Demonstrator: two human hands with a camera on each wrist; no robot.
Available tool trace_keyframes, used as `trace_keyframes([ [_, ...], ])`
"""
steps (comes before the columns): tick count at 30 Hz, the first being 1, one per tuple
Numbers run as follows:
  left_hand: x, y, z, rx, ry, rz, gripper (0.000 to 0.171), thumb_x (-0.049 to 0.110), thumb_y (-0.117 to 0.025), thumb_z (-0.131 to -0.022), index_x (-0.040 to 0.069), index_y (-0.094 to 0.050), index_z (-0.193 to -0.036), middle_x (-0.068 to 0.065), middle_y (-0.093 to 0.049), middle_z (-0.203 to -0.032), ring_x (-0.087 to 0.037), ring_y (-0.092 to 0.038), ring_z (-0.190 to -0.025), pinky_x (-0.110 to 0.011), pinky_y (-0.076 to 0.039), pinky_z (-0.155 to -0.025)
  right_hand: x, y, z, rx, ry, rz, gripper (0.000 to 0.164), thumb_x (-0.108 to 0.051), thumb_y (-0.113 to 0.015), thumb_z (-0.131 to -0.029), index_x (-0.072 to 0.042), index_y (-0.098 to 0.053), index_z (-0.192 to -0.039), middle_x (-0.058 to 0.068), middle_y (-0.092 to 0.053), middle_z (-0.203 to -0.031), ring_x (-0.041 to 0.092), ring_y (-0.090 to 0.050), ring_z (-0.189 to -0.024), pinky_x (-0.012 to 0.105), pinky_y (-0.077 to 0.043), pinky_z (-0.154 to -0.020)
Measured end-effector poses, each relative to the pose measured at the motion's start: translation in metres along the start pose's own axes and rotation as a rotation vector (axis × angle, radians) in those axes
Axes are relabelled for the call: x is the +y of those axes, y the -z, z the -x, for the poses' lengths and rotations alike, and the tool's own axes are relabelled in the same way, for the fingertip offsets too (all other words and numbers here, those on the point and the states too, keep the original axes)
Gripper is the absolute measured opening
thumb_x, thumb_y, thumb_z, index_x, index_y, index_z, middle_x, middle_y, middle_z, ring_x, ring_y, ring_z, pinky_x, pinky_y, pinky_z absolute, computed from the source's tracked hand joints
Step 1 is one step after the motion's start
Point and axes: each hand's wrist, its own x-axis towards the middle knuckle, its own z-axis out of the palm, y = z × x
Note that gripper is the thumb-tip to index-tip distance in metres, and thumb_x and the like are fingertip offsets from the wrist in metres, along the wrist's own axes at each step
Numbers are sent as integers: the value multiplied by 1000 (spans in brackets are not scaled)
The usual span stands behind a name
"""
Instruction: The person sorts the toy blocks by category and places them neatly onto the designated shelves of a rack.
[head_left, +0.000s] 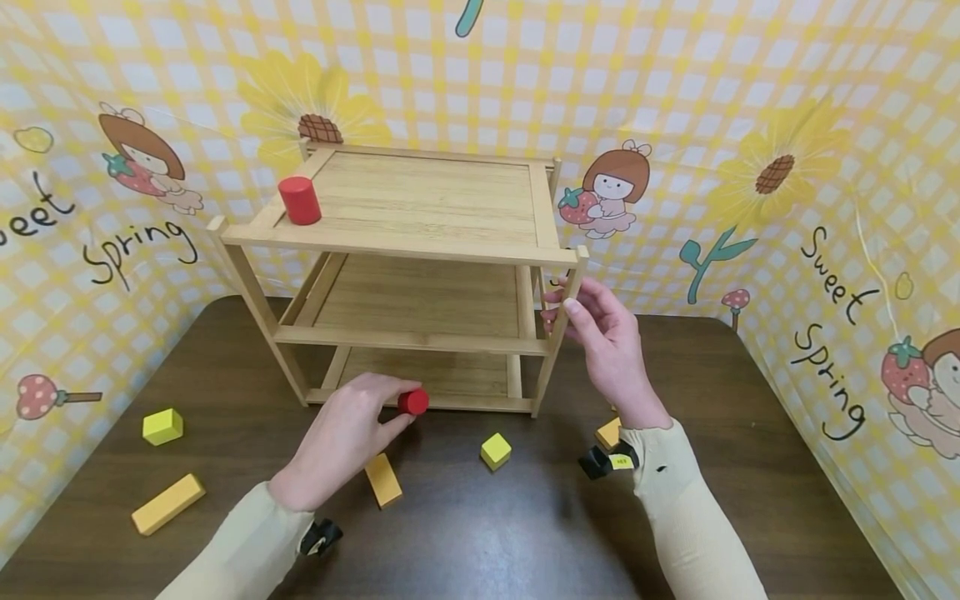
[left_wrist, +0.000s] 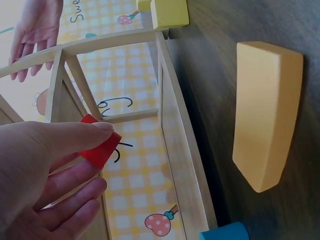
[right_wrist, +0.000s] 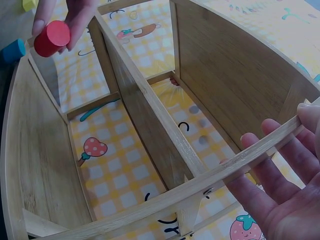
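My left hand (head_left: 348, 429) pinches a small red cylinder (head_left: 414, 402) between thumb and fingers, just in front of the bottom level of a three-level wooden shelf (head_left: 412, 336). The left wrist view shows the same red cylinder (left_wrist: 101, 147) held at the fingertips. On the shelf's right side, my right hand (head_left: 611, 350) holds the front upright post, thumb in front and fingers behind; in the right wrist view its fingers (right_wrist: 272, 187) lie along that post. Another red cylinder (head_left: 300, 201) stands on the top level, near its left front corner.
Yellow cubes lie left (head_left: 162, 427) and front centre (head_left: 495, 452). Orange blocks lie at the left (head_left: 168, 504), near my left wrist (head_left: 384, 481) and partly behind my right wrist (head_left: 609, 433). A blue cylinder (left_wrist: 225, 232) sits by the shelf's base. Patterned cloth surrounds the brown table (head_left: 480, 533).
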Motion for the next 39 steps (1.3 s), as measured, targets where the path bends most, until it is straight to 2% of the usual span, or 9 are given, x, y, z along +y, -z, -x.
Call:
trace_keyframes([
  [3, 1, 1, 0, 5, 0, -1, 39, 8, -91, -77, 7, -77, -113, -1, -74, -105, -21, -67, -101, -42, -56, -86, -1, 0, 0, 1, -2, -1, 29, -5, -52, -107, 11, -53, -132, 26, -66, -118, 33, -70, -95, 46, -58, -84],
  [10, 3, 4, 0, 38, -21, -13, 37, 9, -90, -78, 8, -77, -112, -1, -74, -105, -22, -66, -103, -43, -56, -89, 0, -1, 1, 2, 4, -13, 26, -5, -52, -106, 2, -59, -130, 26, -66, -117, 34, -70, -94, 47, -58, -84],
  [17, 4, 8, 0, 55, -40, 5, 41, 9, -91, -76, 10, -77, -115, 0, -75, -107, -22, -66, -105, -42, -55, -89, -1, -1, 1, 1, 9, -11, 28, -4, -51, -107, 10, -54, -131, 25, -66, -116, 30, -70, -94, 46, -58, -84],
  [25, 7, 11, -1, 94, -66, 15, 42, 10, -92, -76, 10, -77, -115, 1, -75, -106, -20, -67, -104, -41, -55, -89, -1, 0, 1, 1, 0, 19, 29, -4, -51, -107, 11, -52, -132, 25, -66, -117, 29, -71, -95, 45, -58, -84],
  [32, 10, 10, -1, 115, -75, 18, 41, 9, -91, -76, 8, -77, -115, 1, -75, -106, -20, -67, -104, -41, -55, -88, -2, -1, 1, -1, 2, 4, 30, -4, -51, -107, 11, -52, -132, 25, -66, -117, 30, -70, -95, 50, -57, -85],
  [39, 12, 11, -2, 148, -94, 26, 39, 10, -91, -76, 9, -77, -113, 2, -75, -105, -19, -67, -103, -39, -55, -88, 1, 0, 1, -1, 9, -3, 30, -3, -51, -107, 14, -51, -131, 25, -66, -116, 31, -70, -94, 45, -58, -84],
])
